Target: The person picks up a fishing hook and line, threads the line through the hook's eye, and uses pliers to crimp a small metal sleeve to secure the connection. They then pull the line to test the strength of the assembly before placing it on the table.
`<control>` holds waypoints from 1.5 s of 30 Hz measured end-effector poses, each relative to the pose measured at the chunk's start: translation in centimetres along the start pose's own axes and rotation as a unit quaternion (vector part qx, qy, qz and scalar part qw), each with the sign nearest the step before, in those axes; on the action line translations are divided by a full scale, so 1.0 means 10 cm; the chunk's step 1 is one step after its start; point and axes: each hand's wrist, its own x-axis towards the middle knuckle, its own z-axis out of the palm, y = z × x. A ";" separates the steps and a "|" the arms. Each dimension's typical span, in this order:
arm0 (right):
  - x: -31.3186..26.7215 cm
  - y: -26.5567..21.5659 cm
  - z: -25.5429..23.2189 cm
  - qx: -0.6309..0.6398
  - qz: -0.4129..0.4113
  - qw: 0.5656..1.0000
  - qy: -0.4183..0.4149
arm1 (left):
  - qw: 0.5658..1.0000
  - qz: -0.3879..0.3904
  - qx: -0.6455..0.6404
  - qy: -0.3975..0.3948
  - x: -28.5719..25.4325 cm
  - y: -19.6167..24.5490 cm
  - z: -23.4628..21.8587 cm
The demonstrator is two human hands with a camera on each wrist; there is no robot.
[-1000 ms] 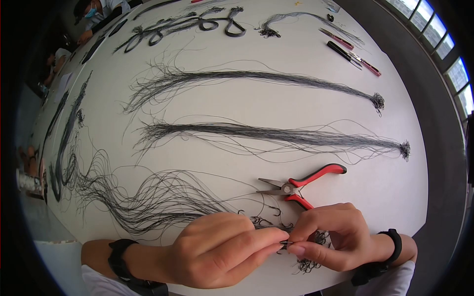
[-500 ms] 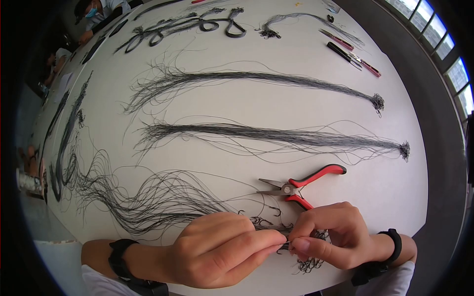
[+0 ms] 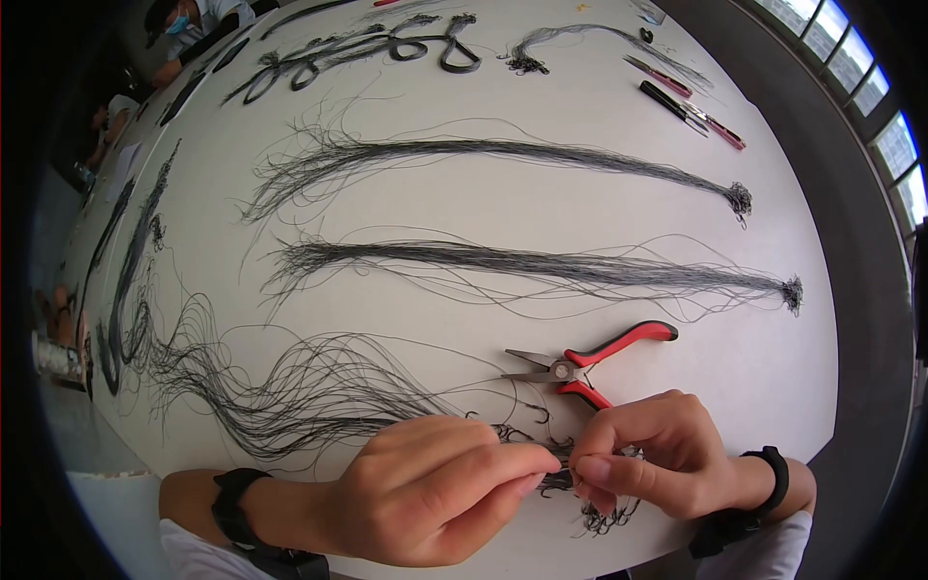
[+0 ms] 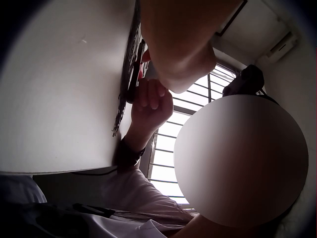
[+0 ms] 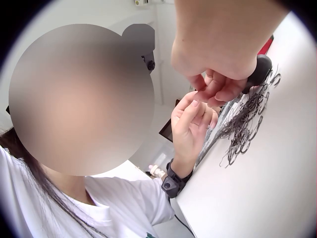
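My left hand [image 3: 435, 493] and right hand [image 3: 657, 459] meet fingertip to fingertip low in the head view. Thumb and index finger of each pinch a thin fishing line, mostly hidden by the fingers; what is on its end cannot be told. Beneath them lies a cluster of dark fishhooks [image 3: 609, 519], also visible in the right wrist view as a tangled heap [image 5: 242, 126]. Its long dark lines [image 3: 290, 416] fan out leftward across the table. Just beyond my right hand, red-handled pliers [image 3: 619, 340] lie with jaws spread.
Two straight bundles of hooked lines, one nearer [image 3: 483, 259] and one farther [image 3: 483, 145], stretch across the white table [image 3: 541, 203]. Looped black bundles [image 3: 464, 58] and snips [image 3: 667, 97] lie at the back. A masked person [image 3: 198, 24] sits at the far left.
My right fingertips have shifted slightly right and up, opening a small gap from the left ones. The left thumb has drawn back a little. The pliers and bundles stay put.
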 end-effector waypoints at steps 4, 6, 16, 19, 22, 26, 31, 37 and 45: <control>0.00 0.01 0.00 0.001 -0.005 1.000 0.000 | 1.000 -0.009 -0.002 -0.010 0.02 0.02 -0.02; 0.00 0.01 0.00 -0.018 -0.012 1.000 -0.002 | 1.000 -0.020 -0.006 -0.015 0.02 0.03 -0.03; 0.05 -0.01 0.06 -0.217 -0.115 0.969 0.016 | 1.000 -0.003 -0.011 0.002 -0.01 0.00 -0.01; 0.05 0.04 0.08 -0.270 -0.154 0.949 0.047 | 1.000 -0.013 -0.009 0.005 -0.02 -0.01 -0.02; 0.06 0.08 0.07 -0.275 -0.178 0.943 0.054 | 1.000 0.019 0.008 0.005 -0.03 -0.04 -0.03; 0.06 0.08 0.04 -0.229 -0.170 0.957 0.045 | 0.999 0.044 0.021 -0.009 -0.04 -0.04 -0.05; 0.05 0.05 0.04 -0.155 -0.118 0.981 0.020 | 0.998 0.064 0.024 -0.012 -0.06 -0.05 -0.03; 0.02 -0.03 0.05 -0.038 -0.020 0.999 0.013 | 0.998 0.056 0.013 -0.026 -0.02 -0.05 -0.03; 0.02 -0.04 0.05 -0.042 0.003 0.999 0.022 | 1.000 0.014 -0.013 -0.016 -0.01 -0.01 -0.01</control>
